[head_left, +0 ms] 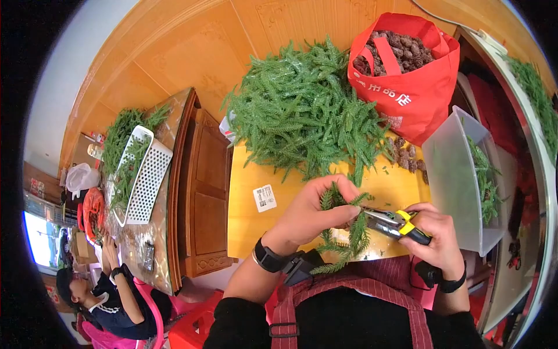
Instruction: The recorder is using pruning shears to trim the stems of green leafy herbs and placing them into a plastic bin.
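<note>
One small bunch of green sprigs [357, 235] is in work, held above the near edge of the yellow table [247, 221]; whether a single branched piece or several, cannot tell. Judged unfinished: the tips of the pliers [390, 223] are right at it, by the thumb. Left hand [311, 212] pinches it narrowly, thumb against fingers, fronds hanging below the grip. Right hand [433, 235] wraps the yellow-and-black handles, fist mostly closed; too small to tell whether the metal jaws are tight on a stem or slightly parted. Beyond the hands, a white label [265, 198] on the tabletop and green scraps near the tool, which suggest some cutting is done. To the right, a translucent bin [453, 180] on its side holds a few sprigs, perhaps finished pieces; loose pine cones [405, 156] lie just beside it. Farther back, a large heap of greenery [302, 110] covers the table's far side: most of the work looks left. Behind the cones, a red bag [427, 93] brims with more. Off left, a white perforated basket [148, 192] with greenery sits on another table [160, 256], a co-worker [125, 308] seated at its near end.
</note>
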`<action>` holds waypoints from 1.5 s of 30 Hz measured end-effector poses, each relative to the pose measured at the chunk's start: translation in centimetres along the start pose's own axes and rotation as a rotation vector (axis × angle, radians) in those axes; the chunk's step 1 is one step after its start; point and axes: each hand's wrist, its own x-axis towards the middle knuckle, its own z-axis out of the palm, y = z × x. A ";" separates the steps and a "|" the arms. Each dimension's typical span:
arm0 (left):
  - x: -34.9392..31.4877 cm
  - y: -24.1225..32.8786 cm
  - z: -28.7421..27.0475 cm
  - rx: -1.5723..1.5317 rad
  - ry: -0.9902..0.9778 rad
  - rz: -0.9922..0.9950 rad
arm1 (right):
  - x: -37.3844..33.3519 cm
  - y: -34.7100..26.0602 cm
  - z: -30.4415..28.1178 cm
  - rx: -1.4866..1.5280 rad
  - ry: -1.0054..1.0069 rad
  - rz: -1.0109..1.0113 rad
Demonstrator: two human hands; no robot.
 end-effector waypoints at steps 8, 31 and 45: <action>-0.1 -0.1 0.2 0.249 0.070 0.201 | 0.0 -0.8 0.5 -0.122 0.101 0.046; -0.1 -1.2 0.4 0.819 0.098 0.877 | -0.8 -0.9 0.1 -0.062 0.007 0.238; 1.0 1.3 -0.3 0.211 -0.164 -0.002 | -0.4 -0.1 0.7 -0.089 0.075 -0.023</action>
